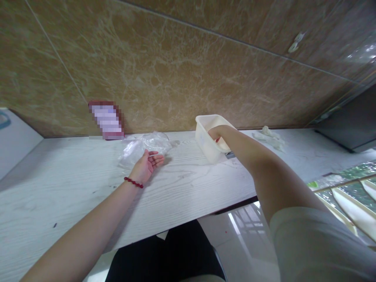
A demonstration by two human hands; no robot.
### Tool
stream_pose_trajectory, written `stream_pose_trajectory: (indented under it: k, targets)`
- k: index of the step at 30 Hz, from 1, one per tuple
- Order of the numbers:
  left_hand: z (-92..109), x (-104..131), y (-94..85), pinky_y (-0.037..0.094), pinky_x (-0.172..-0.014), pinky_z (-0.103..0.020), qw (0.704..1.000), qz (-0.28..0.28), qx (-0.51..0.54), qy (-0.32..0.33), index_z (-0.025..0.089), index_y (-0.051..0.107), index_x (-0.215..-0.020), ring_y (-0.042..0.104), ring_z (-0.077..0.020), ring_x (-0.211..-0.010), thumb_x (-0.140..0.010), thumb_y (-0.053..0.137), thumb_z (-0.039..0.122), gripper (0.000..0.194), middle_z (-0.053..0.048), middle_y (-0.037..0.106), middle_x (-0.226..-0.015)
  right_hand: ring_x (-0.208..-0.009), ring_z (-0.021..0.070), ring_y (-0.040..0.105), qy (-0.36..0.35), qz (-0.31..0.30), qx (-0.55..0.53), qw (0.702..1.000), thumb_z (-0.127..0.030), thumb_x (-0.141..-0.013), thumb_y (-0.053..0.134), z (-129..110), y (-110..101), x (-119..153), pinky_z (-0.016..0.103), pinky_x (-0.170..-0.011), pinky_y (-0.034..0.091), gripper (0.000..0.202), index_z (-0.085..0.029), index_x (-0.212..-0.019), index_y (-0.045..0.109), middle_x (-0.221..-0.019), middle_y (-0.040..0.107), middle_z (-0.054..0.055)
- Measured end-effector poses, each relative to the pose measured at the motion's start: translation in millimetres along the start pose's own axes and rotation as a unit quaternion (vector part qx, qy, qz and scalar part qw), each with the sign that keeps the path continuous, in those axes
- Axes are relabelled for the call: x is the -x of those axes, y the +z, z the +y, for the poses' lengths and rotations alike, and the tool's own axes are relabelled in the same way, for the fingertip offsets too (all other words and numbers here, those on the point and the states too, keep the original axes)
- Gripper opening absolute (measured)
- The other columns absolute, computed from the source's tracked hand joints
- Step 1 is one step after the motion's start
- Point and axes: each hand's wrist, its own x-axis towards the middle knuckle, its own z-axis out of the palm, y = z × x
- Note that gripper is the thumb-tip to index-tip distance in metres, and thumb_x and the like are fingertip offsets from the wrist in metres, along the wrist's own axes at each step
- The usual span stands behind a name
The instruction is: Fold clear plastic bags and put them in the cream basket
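My left hand (149, 163) lies palm up at the near edge of a crumpled clear plastic bag (132, 150), its fingers apart and nothing in them. A red beaded bracelet circles that wrist. My right hand (216, 134) reaches down into a white plastic bin (207, 148) that stands against the wall. Its fingers are hidden inside the bin, and a bit of something red shows beside them. What that hand touches in there cannot be made out.
A blurred-out red-edged object (107, 120) leans on the wall at the left. Crumpled whitish plastic (269, 137) lies right of the bin on the white wood-grain table (176, 196). A white box (14, 145) stands far left, a dark grey object (349, 121) far right.
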Motion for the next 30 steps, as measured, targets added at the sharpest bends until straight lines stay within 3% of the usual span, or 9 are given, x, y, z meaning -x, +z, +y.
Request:
stream_pose_trajectory:
  k: [2, 4, 7, 12, 16, 19, 23, 27, 30]
  targets:
    - [-0.3, -0.5, 0.0, 0.047, -0.082, -0.036, 1.000, 0.002, -0.001, 0.000, 0.012, 0.053, -0.082, 0.064, -0.0151, -0.073, -0.089, 0.025, 0.036, 0.038, -0.008, 0.065, -0.069, -0.057, 0.0122, 0.055, 0.008, -0.194, 0.071, 0.978, -0.011, -0.050, 0.069, -3.9, -7.0, -1.7, 0.030, -0.056, 0.047, 0.018, -0.014, -0.067, 0.065, -0.062, 0.062, 0.002]
    - [-1.2, -1.8, -0.8, 0.048, -0.081, -0.035, 1.000, 0.002, -0.002, 0.000, 0.012, 0.053, -0.082, 0.064, -0.0149, -0.072, -0.089, 0.025, 0.037, 0.038, -0.008, 0.065, -0.069, -0.059, 0.0118, 0.055, 0.001, -0.264, 0.113, 0.958, -0.010, -0.054, 0.067, -9.5, -18.0, -2.7, 0.029, -0.057, 0.046, 0.021, -0.017, -0.073, 0.066, -0.069, 0.063, 0.002]
    - [-2.6, -3.9, -2.7, 0.049, -0.078, -0.035, 1.000, -0.004, 0.001, -0.003, 0.013, 0.053, -0.082, 0.064, -0.0148, -0.070, -0.089, 0.026, 0.037, 0.037, -0.008, 0.065, -0.068, -0.064, 0.0123, 0.056, -0.007, -0.201, 0.148, 0.968, -0.013, -0.060, 0.065, -19.7, -38.8, -2.0, 0.027, -0.059, 0.046, 0.025, -0.022, -0.084, 0.066, -0.077, 0.064, 0.001]
    - [-2.4, -3.2, -3.2, 0.051, -0.075, -0.032, 1.000, -0.014, 0.010, -0.003, 0.013, 0.053, -0.082, 0.063, -0.0140, -0.068, -0.089, 0.029, 0.035, 0.034, -0.007, 0.065, -0.069, -0.074, 0.0163, 0.057, -0.020, 0.015, 0.257, 0.966, -0.023, -0.069, 0.059, -48.3, -69.3, 16.1, 0.027, -0.066, 0.043, 0.019, -0.019, -0.086, 0.066, -0.083, 0.064, 0.006]
    - [-1.4, -1.4, -1.4, 0.051, -0.073, -0.030, 1.000, -0.013, 0.012, -0.004, 0.012, 0.053, -0.082, 0.063, -0.0134, -0.068, -0.089, 0.030, 0.032, 0.032, -0.007, 0.065, -0.069, -0.072, 0.0160, 0.058, -0.039, 0.124, 0.178, 0.975, -0.023, -0.073, 0.050, -79.4, -72.2, 51.7, 0.026, -0.064, 0.042, 0.018, -0.017, -0.081, 0.065, -0.079, 0.064, 0.007]
    - [-0.7, -0.2, 0.0, 0.052, -0.070, -0.027, 1.000, -0.021, 0.012, -0.001, 0.012, 0.053, -0.081, 0.063, -0.0128, -0.067, -0.089, 0.031, 0.031, 0.030, -0.007, 0.064, -0.069, -0.067, 0.0138, 0.057, -0.045, 0.140, 0.053, 0.988, -0.028, -0.076, 0.046, -95.8, -54.1, 79.5, 0.025, -0.063, 0.042, 0.022, -0.016, -0.082, 0.064, -0.075, 0.064, 0.006]
    - [0.9, 4.1, 2.9, 0.051, -0.069, -0.027, 1.000, -0.029, -0.004, 0.010, 0.012, 0.052, -0.082, 0.063, -0.0126, -0.065, -0.088, 0.033, 0.025, 0.023, -0.006, 0.064, -0.068, -0.065, 0.0121, 0.057, -0.056, 0.135, -0.095, 0.985, -0.036, -0.076, 0.046, -105.1, -5.7, 96.9, 0.024, -0.061, 0.043, 0.025, -0.019, -0.087, 0.060, -0.077, 0.064, 0.003]
    - [0.1, 7.2, 5.3, 0.050, -0.071, -0.030, 0.999, -0.018, -0.030, 0.025, 0.013, 0.052, -0.081, 0.062, -0.0125, -0.063, -0.083, 0.042, 0.019, 0.012, -0.005, 0.064, -0.067, -0.066, 0.0129, 0.058, -0.034, 0.122, -0.173, 0.977, -0.035, -0.075, 0.044, -112.2, 53.6, 87.7, 0.024, -0.061, 0.043, 0.023, -0.020, -0.080, 0.059, -0.076, 0.063, 0.002]
    - [-2.6, 6.0, 5.1, 0.049, -0.071, -0.032, 0.999, -0.005, -0.043, 0.028, 0.014, 0.052, -0.078, 0.062, -0.0120, -0.061, -0.080, 0.046, 0.019, 0.008, -0.005, 0.064, -0.067, -0.066, 0.0129, 0.057, -0.027, 0.164, -0.223, 0.961, -0.032, -0.075, 0.042, -115.3, 97.1, 73.8, 0.024, -0.063, 0.044, 0.022, -0.019, -0.085, 0.058, -0.074, 0.062, 0.002]
